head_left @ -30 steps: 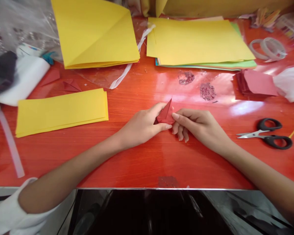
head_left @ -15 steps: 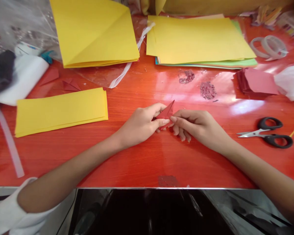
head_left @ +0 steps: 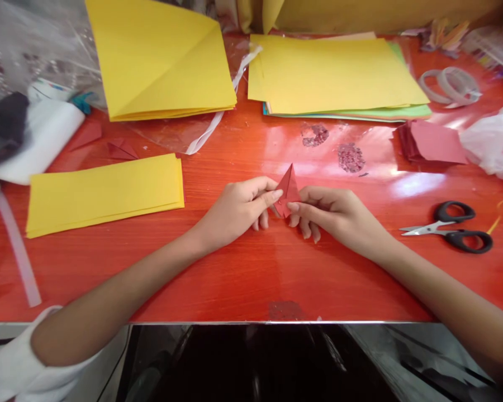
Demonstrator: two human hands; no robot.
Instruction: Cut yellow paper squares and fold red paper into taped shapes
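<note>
A small piece of folded red paper (head_left: 289, 187) is held above the middle of the red table (head_left: 243, 279), its sharp tip pointing away from me. My left hand (head_left: 245, 209) pinches its left edge between thumb and fingers. On the lower right side, my right hand (head_left: 329, 212) grips the same paper, thumb on top and the other fingers curled beneath. A crease runs down the front of the paper from the tip. The fingers behind it are partly hidden.
Black-handled scissors (head_left: 448, 226) lie at the right, below a stack of red paper squares (head_left: 440, 142). Yellow strips (head_left: 104, 192) lie at the left, near folded red pieces (head_left: 121, 149). Behind are large yellow sheets (head_left: 163, 61), a coloured paper stack (head_left: 335, 72) and tape rolls (head_left: 461, 86).
The folded red paper has turned from leaning right to pointing straight away from me, showing more of its creased face. My left thumb has moved up along its edge. The view has shifted slightly.
</note>
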